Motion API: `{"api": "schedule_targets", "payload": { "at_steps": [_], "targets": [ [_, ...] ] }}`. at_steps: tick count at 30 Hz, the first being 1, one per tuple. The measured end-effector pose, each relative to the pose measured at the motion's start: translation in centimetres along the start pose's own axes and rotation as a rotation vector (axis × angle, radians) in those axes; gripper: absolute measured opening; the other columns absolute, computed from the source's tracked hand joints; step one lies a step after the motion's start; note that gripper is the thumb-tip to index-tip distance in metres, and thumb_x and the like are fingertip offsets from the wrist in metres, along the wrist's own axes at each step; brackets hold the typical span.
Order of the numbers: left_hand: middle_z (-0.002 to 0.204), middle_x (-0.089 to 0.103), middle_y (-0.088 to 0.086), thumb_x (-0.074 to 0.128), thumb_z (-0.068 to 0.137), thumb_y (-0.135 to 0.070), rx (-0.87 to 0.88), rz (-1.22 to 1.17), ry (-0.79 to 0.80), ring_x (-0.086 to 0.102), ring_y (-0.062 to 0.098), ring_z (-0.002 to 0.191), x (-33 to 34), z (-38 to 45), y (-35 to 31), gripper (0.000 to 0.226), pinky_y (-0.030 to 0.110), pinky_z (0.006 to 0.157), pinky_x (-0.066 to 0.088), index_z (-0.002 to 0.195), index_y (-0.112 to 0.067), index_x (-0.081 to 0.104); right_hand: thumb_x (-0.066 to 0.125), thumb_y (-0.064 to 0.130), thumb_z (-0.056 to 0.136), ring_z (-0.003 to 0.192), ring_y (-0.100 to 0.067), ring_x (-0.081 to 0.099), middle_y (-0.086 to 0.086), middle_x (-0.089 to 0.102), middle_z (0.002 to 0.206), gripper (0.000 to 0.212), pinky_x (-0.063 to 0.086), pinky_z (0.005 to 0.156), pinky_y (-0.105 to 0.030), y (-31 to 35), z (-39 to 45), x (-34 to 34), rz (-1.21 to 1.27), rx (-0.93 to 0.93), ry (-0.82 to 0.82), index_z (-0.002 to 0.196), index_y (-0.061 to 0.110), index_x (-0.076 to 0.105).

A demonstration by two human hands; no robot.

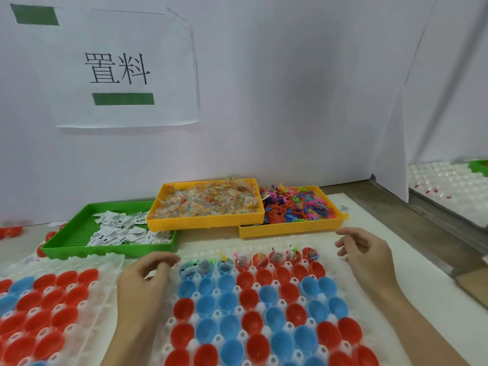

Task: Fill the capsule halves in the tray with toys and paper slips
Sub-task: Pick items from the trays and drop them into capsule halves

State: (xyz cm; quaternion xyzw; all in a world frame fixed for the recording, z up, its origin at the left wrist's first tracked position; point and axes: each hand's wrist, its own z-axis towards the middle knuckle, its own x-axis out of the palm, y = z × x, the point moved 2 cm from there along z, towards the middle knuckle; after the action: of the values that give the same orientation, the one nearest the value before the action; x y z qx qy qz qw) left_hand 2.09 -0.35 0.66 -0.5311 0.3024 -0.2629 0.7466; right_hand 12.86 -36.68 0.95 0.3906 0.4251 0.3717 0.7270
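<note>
A white moulded tray [340, 280] in front of me holds red and blue capsule halves [227, 305]. Its far row [248, 261] has toys and paper slips in it; the nearer rows look hollow. My left hand [144, 281] hovers at the tray's left edge, fingers loosely curled, holding nothing that I can see. My right hand [364, 253] hovers over the tray's far right corner, fingers relaxed and bare. Behind lie a green tray of paper slips [66, 241], a yellow tray of bagged toys [206, 220] and a yellow tray of coloured plastic toys [290, 228].
A second white tray [105, 262] with red and blue halves lies at my left. Loose red halves [12, 231] lie at the far left. A white partition with a paper sign [118, 70] stands behind. Another white tray [446, 186] sits beyond the right divider.
</note>
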Motion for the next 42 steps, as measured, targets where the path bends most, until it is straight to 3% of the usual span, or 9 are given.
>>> {"api": "schedule_targets", "payload": {
  "at_steps": [7,14,20,23,27,29,31,35,42],
  "targets": [
    [0.085,0.075,-0.001,0.047,0.083,0.008,0.005,0.042,-0.003,0.068,0.021,0.089,0.2,0.1,0.0,0.037,0.049,0.090,0.054,0.079,-0.016,0.075,0.052,0.000,0.096,0.073,-0.009,0.067,0.010,0.068,0.078,0.029,0.055,0.072,-0.024,-0.2,0.1,0.2,-0.086,-0.032,0.036,0.091,0.023,0.071],
    [0.091,0.074,0.007,0.047,0.083,0.000,0.002,0.035,0.025,0.068,0.036,0.091,0.2,0.0,0.4,0.031,0.059,0.086,0.054,0.084,-0.013,0.075,0.057,0.002,0.094,0.081,0.001,0.060,0.013,0.066,0.086,0.024,0.041,0.071,0.002,0.1,0.0,0.1,-0.133,-0.066,0.034,0.093,0.017,0.075],
    [0.090,0.074,0.007,0.045,0.079,-0.003,-0.012,0.029,0.037,0.068,0.033,0.090,0.3,-0.2,0.3,0.032,0.059,0.087,0.054,0.084,-0.014,0.074,0.060,0.010,0.096,0.077,0.002,0.057,0.008,0.067,0.095,0.017,0.041,0.065,0.000,1.9,1.5,0.2,-0.133,-0.095,-0.018,0.105,0.014,0.074],
    [0.088,0.074,0.006,0.044,0.077,-0.002,-0.004,0.023,0.043,0.068,0.024,0.088,0.4,-0.3,-0.1,0.034,0.056,0.090,0.054,0.081,-0.018,0.074,0.060,0.014,0.096,0.080,-0.003,0.058,0.004,0.069,0.102,0.020,0.045,0.074,-0.010,4.1,3.7,1.7,-0.219,-0.190,0.072,0.112,0.014,0.073],
    [0.086,0.075,0.003,0.045,0.073,-0.008,-0.013,0.008,0.048,0.069,0.023,0.088,0.6,-0.4,-0.4,0.032,0.053,0.089,0.055,0.078,-0.020,0.074,0.064,0.016,0.095,0.107,-0.020,0.062,-0.003,0.068,0.121,0.033,0.048,0.095,-0.031,5.8,7.0,4.4,-0.409,-0.238,0.220,0.128,0.017,0.065],
    [0.084,0.075,-0.001,0.046,0.072,-0.010,-0.017,0.006,0.044,0.069,0.022,0.087,0.4,-0.4,-0.6,0.032,0.051,0.088,0.056,0.077,-0.022,0.075,0.067,0.020,0.094,0.110,-0.021,0.061,-0.005,0.067,0.124,0.035,0.047,0.096,-0.032,5.5,7.7,6.1,-0.482,-0.211,0.327,0.128,0.019,0.065],
    [0.081,0.075,-0.003,0.046,0.073,-0.010,-0.019,-0.003,0.047,0.070,0.020,0.086,0.4,-0.4,-0.7,0.032,0.048,0.087,0.056,0.076,-0.024,0.075,0.071,0.019,0.092,0.101,-0.018,0.063,-0.005,0.071,0.117,0.024,0.047,0.088,-0.028,4.6,8.0,7.2,-0.533,-0.182,0.385,0.115,0.019,0.072],
    [0.080,0.075,-0.005,0.046,0.070,-0.014,-0.019,-0.005,0.045,0.070,0.020,0.086,0.3,-0.3,-0.7,0.033,0.045,0.085,0.055,0.076,-0.029,0.076,0.074,0.012,0.088,0.084,-0.011,0.055,-0.003,0.073,0.097,0.007,0.041,0.075,-0.025,3.8,8.2,7.8,-0.550,-0.183,0.301,0.086,0.018,0.076],
    [0.080,0.075,-0.005,0.047,0.070,-0.014,-0.012,-0.007,0.035,0.069,0.020,0.086,0.4,-0.2,-0.5,0.032,0.042,0.083,0.054,0.077,-0.027,0.076,0.064,0.013,0.096,0.085,-0.016,0.062,-0.007,0.074,0.097,0.012,0.050,0.079,-0.029,4.3,8.4,6.6,-0.449,-0.230,0.139,0.098,0.011,0.075]
  ]
}}
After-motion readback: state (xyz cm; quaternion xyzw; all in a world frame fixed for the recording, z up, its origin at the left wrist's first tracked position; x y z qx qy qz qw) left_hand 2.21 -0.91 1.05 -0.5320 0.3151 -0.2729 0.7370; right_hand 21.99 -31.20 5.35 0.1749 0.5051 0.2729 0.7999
